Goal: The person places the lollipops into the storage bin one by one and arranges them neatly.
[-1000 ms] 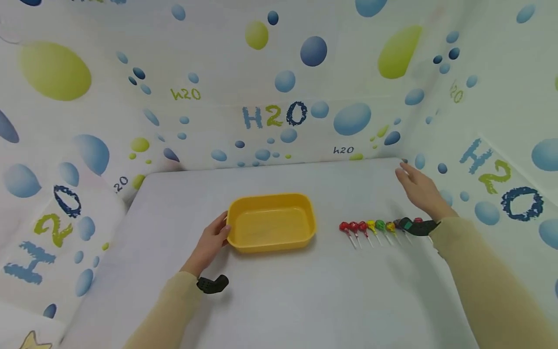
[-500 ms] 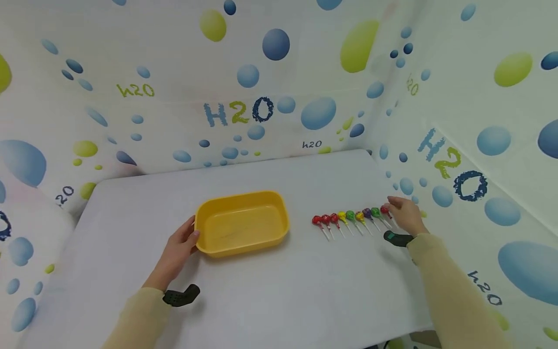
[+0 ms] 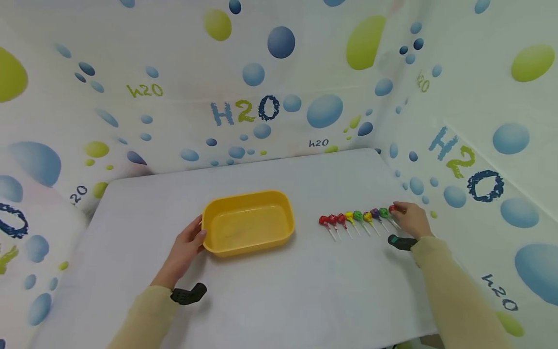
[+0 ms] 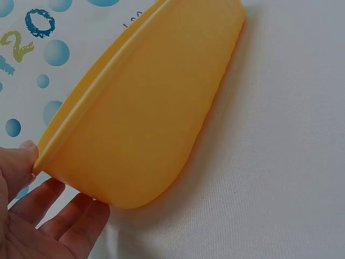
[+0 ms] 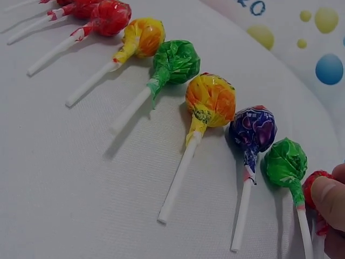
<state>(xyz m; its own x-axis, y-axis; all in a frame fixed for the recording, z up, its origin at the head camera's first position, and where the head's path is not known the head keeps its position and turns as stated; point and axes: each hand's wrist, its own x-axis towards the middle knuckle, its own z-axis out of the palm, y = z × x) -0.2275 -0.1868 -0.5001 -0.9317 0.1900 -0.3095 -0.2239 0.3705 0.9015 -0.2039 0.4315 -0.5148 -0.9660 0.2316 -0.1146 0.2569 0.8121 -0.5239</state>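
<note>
My left hand (image 3: 185, 249) holds the left end of a yellow plastic tray (image 3: 248, 228). In the left wrist view the thumb lies on the tray's rim (image 4: 102, 81), while the fingers press against its outer wall from below. Over on the right, my right hand (image 3: 411, 221) pinches the head of a red lollipop (image 5: 314, 183), the rightmost of a slanting row; thumb and fingers partly cover it. Beside it in the row lie a green lollipop (image 5: 285, 162) and a purple lollipop (image 5: 253, 129), heads away from me, white sticks towards me.
Further left in the row come a yellow-orange lollipop (image 5: 211, 100), another green lollipop (image 5: 177, 62) and several more, ending in red ones. All lie on a white-covered table (image 3: 283, 300). Patterned sheets (image 3: 322, 63) hang behind and at both sides.
The right hand has come down from above the table's far right onto the red lollipop at the row's end. The left hand stays on the tray; the head view has turned right.
</note>
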